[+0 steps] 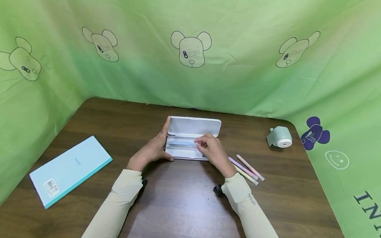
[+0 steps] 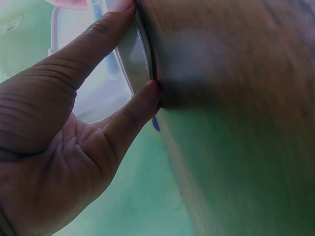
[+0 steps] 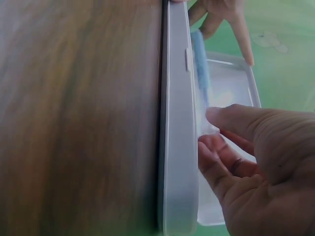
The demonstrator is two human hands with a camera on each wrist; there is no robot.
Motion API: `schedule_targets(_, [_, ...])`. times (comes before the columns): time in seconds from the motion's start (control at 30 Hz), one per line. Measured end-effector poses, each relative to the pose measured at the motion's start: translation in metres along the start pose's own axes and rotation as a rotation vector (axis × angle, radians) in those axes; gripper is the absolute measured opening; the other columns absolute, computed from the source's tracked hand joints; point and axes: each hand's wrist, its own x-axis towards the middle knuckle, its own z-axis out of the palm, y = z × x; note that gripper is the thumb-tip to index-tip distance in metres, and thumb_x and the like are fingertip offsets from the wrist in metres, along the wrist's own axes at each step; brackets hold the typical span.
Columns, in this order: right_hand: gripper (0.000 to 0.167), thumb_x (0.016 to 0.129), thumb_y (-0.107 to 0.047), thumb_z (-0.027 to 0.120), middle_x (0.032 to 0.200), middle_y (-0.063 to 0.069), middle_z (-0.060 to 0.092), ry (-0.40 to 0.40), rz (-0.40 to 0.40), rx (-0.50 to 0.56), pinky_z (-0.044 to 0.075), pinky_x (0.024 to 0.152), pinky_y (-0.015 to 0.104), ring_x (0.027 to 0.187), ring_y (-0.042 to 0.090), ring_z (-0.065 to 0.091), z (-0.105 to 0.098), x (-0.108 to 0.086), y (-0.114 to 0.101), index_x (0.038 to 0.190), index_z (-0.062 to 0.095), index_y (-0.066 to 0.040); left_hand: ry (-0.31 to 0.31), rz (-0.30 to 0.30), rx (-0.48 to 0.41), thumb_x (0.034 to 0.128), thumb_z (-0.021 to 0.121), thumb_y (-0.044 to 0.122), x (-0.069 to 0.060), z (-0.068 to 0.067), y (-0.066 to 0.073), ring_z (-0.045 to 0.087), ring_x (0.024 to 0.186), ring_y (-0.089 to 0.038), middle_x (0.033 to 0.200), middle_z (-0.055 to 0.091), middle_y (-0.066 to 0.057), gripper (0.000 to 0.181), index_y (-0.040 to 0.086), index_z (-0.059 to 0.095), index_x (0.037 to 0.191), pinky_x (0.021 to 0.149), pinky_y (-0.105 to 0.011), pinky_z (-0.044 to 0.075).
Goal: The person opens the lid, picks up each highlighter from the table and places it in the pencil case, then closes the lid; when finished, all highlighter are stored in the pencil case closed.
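A white pencil case [image 1: 188, 153] lies with its lid [image 1: 194, 126] raised at the back. My left hand [image 1: 153, 148] steadies its left end, fingers fairly straight: the thumb touches the front left corner and a finger reaches up along the lid's left edge. In the left wrist view, this hand [image 2: 74, 113] touches the case wall [image 2: 135, 59]. Over the case's right part, my right hand [image 1: 212, 149] pinches the clear end of a light blue pen [image 1: 181, 144], which is in the rear section. The right wrist view shows the thumb and fingers at the pen [image 3: 201, 59].
Pink, purple and yellow pens [image 1: 251, 167] lie right of the case, by my right wrist. A pale green pencil sharpener [image 1: 279, 137] stands at the back right. A light blue box-like item [image 1: 71, 170] with a barcode lies at left. Green curtains [image 1: 192, 86] surround the wooden table.
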Motion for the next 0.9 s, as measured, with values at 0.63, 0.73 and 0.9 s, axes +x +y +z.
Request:
schedule_targets(0.63, [0.023, 0.096, -0.004, 0.083, 0.101, 0.01, 0.07, 0.088, 0.074, -0.093, 0.058, 0.08, 0.037, 0.087, 0.022, 0.067, -0.048, -0.052, 0.028, 0.117, 0.08, 0.003, 0.019, 0.04, 0.013, 0.0721, 0.105, 0.02, -0.004, 0.007, -0.015, 0.04, 0.151, -0.051, 0.18, 0.007, -0.024, 0.166, 0.03, -0.03, 0.169, 0.117, -0.061, 0.041])
schedule_targets(0.73, [0.024, 0.097, -0.004, 0.082, 0.102, 0.01, 0.07, 0.091, 0.105, -0.127, 0.058, 0.08, 0.037, 0.088, 0.022, 0.068, -0.063, -0.066, 0.037, 0.119, 0.079, 0.004, 0.006, 0.027, 0.021, 0.074, 0.104, 0.02, -0.006, 0.002, -0.009, 0.041, 0.151, -0.051, 0.179, 0.01, -0.026, 0.165, 0.03, -0.031, 0.168, 0.117, -0.062, 0.041])
schedule_targets(0.9, [0.024, 0.096, -0.004, 0.082, 0.101, 0.011, 0.07, 0.13, 0.16, -0.187, 0.057, 0.079, 0.037, 0.087, 0.023, 0.067, -0.087, -0.09, 0.052, 0.118, 0.079, 0.004, 0.007, 0.053, 0.006, 0.0699, 0.107, 0.026, 0.009, 0.007, -0.027, 0.04, 0.152, -0.05, 0.18, 0.005, -0.022, 0.168, 0.032, -0.028, 0.169, 0.118, -0.063, 0.04])
